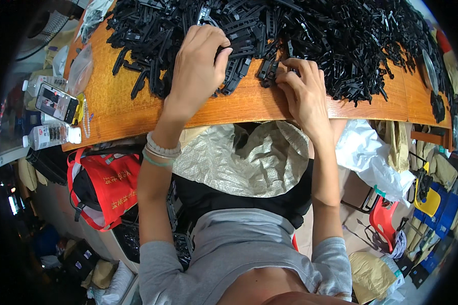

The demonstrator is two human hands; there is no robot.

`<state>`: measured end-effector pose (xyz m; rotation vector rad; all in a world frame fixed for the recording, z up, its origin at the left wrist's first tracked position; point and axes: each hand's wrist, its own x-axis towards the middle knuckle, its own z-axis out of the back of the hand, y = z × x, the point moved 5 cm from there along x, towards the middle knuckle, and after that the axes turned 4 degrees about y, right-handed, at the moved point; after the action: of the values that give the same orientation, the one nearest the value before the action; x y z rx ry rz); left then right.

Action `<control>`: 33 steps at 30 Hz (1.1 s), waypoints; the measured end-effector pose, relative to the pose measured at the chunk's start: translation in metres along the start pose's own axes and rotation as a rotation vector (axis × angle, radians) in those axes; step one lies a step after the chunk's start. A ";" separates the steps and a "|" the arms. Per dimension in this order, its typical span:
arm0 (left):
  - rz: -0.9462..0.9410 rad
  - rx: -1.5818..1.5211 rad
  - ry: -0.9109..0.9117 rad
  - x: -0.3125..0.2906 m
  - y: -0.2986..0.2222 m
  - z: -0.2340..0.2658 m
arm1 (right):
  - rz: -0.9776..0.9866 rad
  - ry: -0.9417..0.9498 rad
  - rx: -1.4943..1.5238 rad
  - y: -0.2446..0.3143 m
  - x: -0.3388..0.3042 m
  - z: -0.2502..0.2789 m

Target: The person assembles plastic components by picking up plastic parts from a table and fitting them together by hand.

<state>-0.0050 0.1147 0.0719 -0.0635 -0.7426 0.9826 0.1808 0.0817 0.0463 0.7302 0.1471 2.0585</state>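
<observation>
A large heap of narrow black plastic parts (340, 46) covers the far side of the wooden table (132, 114). My left hand (201, 68) reaches into the heap's near edge, its fingers curled at a black plastic part (203, 11) that pokes up beyond them. The left fingertips are partly hidden. My right hand (305, 94) is bent at the table's near side, thumb and fingers drawn together beside a few loose black parts (267, 71). Whatever lies between the right fingertips is too hidden to name.
A woven sack (244, 168) lies open across my lap under the table edge. Along the table's left side are a phone (57, 102), plastic bottles (51, 136) and clear bags (80, 68). A red bag (109, 185) hangs below; white plastic sheeting (368, 155) hangs on the right.
</observation>
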 end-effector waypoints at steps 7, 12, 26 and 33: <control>0.315 -0.635 -0.155 -0.035 -0.023 -0.009 | -0.085 -0.336 0.417 -0.001 -0.008 0.016; 0.612 -1.180 0.202 -0.044 -0.032 -0.025 | -0.209 0.082 1.044 0.016 -0.020 0.007; 0.322 -0.785 0.257 -0.067 -0.060 -0.011 | -0.152 -0.215 0.825 0.027 -0.047 -0.008; 0.109 -0.581 0.236 -0.066 -0.065 -0.001 | -0.154 0.063 0.758 0.029 -0.038 0.000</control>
<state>0.0210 0.0268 0.0592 -0.7196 -0.7903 0.8174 0.1751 0.0344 0.0406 1.0587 1.0246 1.8578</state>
